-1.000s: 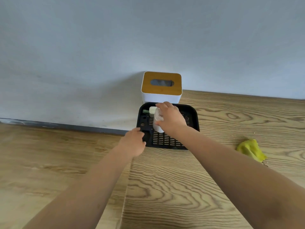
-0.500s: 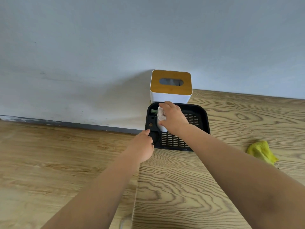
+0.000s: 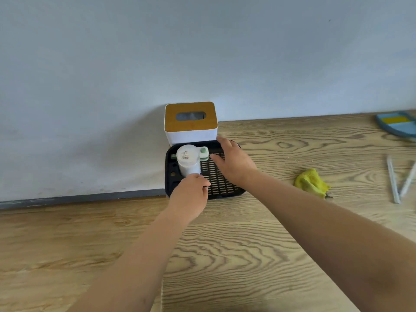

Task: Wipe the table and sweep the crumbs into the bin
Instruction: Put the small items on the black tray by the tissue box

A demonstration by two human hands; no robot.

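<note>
On the wooden table (image 3: 258, 255), against the wall, I see a black slotted tray (image 3: 220, 183) with a white container (image 3: 188, 162) standing in its left part. The left hand (image 3: 191, 194) has its fingers curled at the base of this container and touches it; I cannot tell if it really grips it. The right hand (image 3: 234, 164) hovers over the tray with fingers spread and holds nothing. Behind the tray stands a white box with a wooden lid (image 3: 191, 123). The yellow cloth (image 3: 311, 183) lies crumpled to the right, well apart from both hands.
</note>
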